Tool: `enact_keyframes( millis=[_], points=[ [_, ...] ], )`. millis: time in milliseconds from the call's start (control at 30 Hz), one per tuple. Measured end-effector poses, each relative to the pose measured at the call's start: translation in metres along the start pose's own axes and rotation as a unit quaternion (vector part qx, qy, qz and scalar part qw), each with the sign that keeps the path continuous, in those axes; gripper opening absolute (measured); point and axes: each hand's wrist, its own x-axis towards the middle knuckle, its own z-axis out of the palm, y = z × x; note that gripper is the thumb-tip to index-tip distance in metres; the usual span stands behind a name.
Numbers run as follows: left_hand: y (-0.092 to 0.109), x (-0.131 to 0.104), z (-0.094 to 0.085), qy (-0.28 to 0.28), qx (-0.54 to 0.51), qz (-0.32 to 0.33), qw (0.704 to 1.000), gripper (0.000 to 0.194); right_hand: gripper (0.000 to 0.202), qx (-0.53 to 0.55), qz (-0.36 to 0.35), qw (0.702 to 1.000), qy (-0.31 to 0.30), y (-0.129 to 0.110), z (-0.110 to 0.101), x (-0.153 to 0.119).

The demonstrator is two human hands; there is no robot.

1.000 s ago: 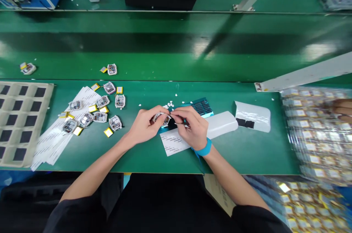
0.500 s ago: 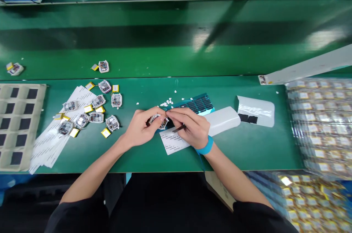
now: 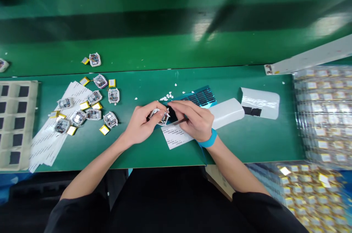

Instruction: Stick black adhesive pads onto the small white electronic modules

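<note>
**Small module pinched over a crowded counter**

The left hand point(image 3: 140, 125) was curled shut around a small module point(image 3: 161, 117), gripping it between thumb and fingertips just above the green counter point(image 3: 247, 141). The right hand point(image 3: 196, 121) lay beside it, fingers half bent, with a thin dark tool point(image 3: 180, 121) tucked under them; its forefinger reached over to the module's top edge. What the tool was, the blur hid.

The grip looked the weak point. The module was held by its edges alone, so a push from the right forefinger could have tipped it out of the pinch and down onto the white label point(image 3: 176, 136) lying just below.

The blue sheet point(image 3: 202, 97) of dark pads lay touching the right hand's knuckles, and a sweep of that hand could have dragged or creased it. White flecks point(image 3: 166, 97) were scattered near the hands and might have stuck to any tacky face.

To the left, a cluster of like modules point(image 3: 93, 110) and yellow cells lay loose on paper strips point(image 3: 52, 134), well apart from the hands. A dropped piece sliding that way could have been lost among them.
</note>
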Motion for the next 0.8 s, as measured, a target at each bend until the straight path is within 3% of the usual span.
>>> enact_keyframes(
  millis=[100, 233, 500, 567, 667, 733, 800],
  points=[
    [-0.001, 0.0, 0.001, 0.009, 0.0, -0.007, 1.0, 0.022, 0.04, -0.016, 0.02, 1.0, 0.011, -0.001, 0.0, 0.003],
    [-0.001, -0.001, 0.001, 0.006, -0.014, -0.015, 1.0, 0.02, 0.037, -0.004, -0.043, 0.999, -0.005, 0.0, -0.002, 0.003],
    [0.007, -0.003, -0.001, -0.002, -0.013, -0.012, 1.0, 0.022, 0.05, -0.032, -0.083, 0.995, -0.033, -0.001, -0.006, -0.002],
    [0.008, -0.004, 0.0, -0.002, -0.014, -0.012, 1.0, 0.021, 0.052, -0.049, -0.072, 0.996, -0.012, -0.004, -0.004, 0.0],
    [0.006, -0.005, 0.004, 0.021, -0.023, -0.02, 0.999, 0.018, 0.061, -0.092, 0.002, 0.995, 0.045, -0.009, -0.001, 0.003],
    [0.004, -0.005, 0.006, 0.038, -0.035, -0.033, 0.998, 0.016, 0.065, -0.108, 0.017, 0.993, 0.038, -0.009, 0.001, 0.004],
    [0.002, -0.006, 0.007, 0.042, -0.053, -0.047, 0.997, 0.014, 0.061, -0.104, -0.02, 0.994, 0.005, -0.007, 0.0, 0.003]
  ],
)
